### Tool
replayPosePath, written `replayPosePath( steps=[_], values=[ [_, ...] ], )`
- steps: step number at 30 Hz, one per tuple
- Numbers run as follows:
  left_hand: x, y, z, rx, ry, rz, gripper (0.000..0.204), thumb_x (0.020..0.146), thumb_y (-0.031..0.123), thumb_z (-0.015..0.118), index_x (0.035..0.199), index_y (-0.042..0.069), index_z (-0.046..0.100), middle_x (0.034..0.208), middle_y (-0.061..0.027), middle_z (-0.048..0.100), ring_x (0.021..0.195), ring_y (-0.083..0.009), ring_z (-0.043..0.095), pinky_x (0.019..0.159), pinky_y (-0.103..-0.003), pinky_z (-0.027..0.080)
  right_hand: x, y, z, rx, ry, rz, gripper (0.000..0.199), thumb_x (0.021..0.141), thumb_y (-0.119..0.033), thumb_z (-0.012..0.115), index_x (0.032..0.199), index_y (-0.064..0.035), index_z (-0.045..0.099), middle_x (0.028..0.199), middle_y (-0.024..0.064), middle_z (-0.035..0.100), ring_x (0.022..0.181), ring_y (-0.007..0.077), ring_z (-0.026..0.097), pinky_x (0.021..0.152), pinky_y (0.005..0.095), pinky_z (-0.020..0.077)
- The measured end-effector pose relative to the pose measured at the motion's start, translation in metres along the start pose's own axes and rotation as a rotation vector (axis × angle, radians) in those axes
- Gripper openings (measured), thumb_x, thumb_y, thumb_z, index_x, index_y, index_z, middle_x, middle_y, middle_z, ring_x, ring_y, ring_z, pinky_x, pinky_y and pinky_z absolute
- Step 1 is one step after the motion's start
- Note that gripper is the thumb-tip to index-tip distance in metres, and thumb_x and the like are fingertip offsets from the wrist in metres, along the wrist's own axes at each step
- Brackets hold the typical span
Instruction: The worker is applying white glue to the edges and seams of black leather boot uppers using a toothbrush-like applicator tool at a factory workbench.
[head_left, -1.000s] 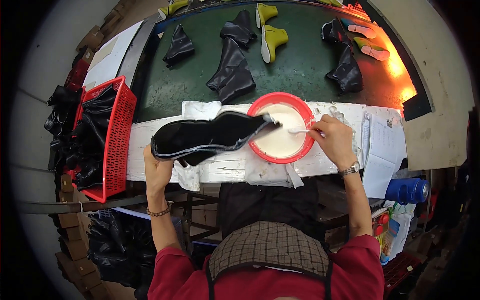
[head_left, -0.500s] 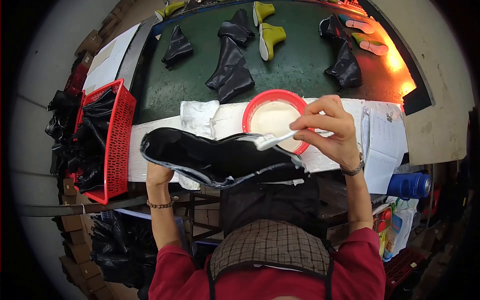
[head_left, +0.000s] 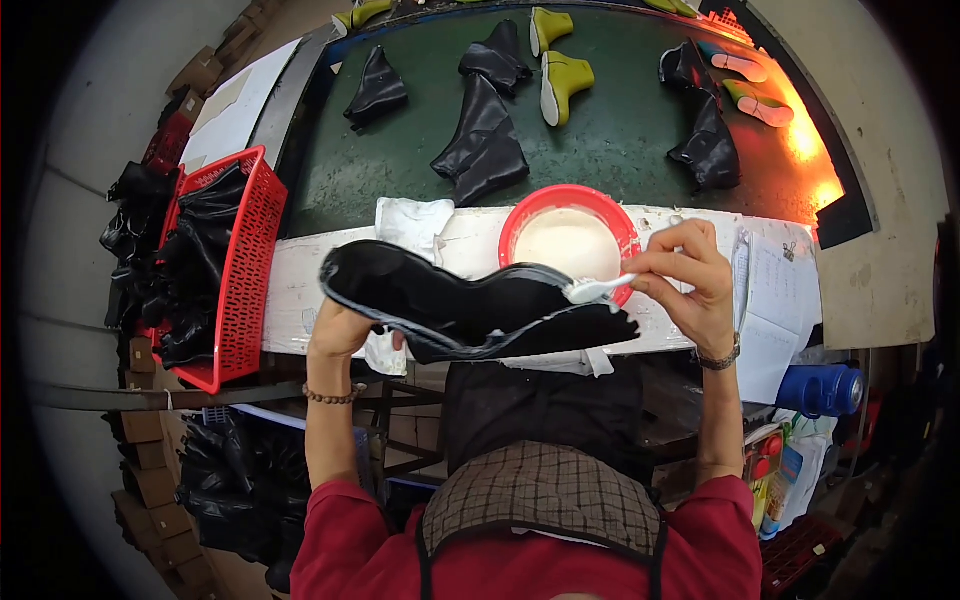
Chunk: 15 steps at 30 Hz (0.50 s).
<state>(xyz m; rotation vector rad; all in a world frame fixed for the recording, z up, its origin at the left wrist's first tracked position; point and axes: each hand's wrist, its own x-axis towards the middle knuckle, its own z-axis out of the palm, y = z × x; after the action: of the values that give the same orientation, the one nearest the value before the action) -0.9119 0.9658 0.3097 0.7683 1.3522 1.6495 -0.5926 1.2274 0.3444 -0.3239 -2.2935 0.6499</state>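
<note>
My left hand (head_left: 340, 328) is closed on the left end of a black boot upper (head_left: 450, 300), with its fingers partly hidden beneath it. The upper is held sideways above the white bench, its opening toward me, and whitish paste lines its edges. Pinched in my right hand (head_left: 692, 285) is a small white brush (head_left: 598, 289), much like a toothbrush. Its head touches the upper's far edge, near the right end. Just behind sits a red bowl (head_left: 507, 238) of creamy white paste, partly covered by the upper and the brush.
Several black boot uppers (head_left: 482, 140) and yellow-green boots (head_left: 566, 85) lie on the green belt (head_left: 340, 170), with an orange glow at its right. A red basket (head_left: 245, 270) of uppers stands left. Papers (head_left: 775, 290) and a blue flask (head_left: 820, 390) are at the right.
The brush has slid rightward along the upper's far edge and is slightly lower. My left hand and the upper have shifted right. The whole view has shifted a little too.
</note>
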Motion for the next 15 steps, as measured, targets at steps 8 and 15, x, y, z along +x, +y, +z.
replayPosePath(
  steps=[8, 15],
  values=[
    [0.012, 0.006, 0.036, 0.094, -0.143, -0.207, 0.042, 0.077, -0.014, 0.066, 0.118, -0.005, 0.061, 0.084, -0.0119, 0.071, 0.058, -0.0221, 0.069, 0.051, -0.031, 0.053, 0.046, -0.008, -0.001, 0.021, -0.077, -0.168, 0.024, 0.071, -0.017, 0.086, 0.094, -0.0106, 0.081, 0.083, -0.0003, 0.064, 0.079, 0.0156, 0.054, 0.081, 0.0336, 0.035],
    [0.014, 0.01, 0.048, 0.001, -0.19, -0.275, 0.039, 0.075, -0.015, 0.055, 0.113, -0.008, 0.059, 0.085, -0.0131, 0.068, 0.058, -0.0251, 0.07, 0.054, -0.032, 0.055, 0.048, -0.011, -0.005, 0.006, -0.12, -0.16, 0.026, 0.071, -0.02, 0.086, 0.095, -0.0113, 0.081, 0.081, -0.0002, 0.062, 0.078, 0.0163, 0.052, 0.081, 0.034, 0.0343]
  ],
)
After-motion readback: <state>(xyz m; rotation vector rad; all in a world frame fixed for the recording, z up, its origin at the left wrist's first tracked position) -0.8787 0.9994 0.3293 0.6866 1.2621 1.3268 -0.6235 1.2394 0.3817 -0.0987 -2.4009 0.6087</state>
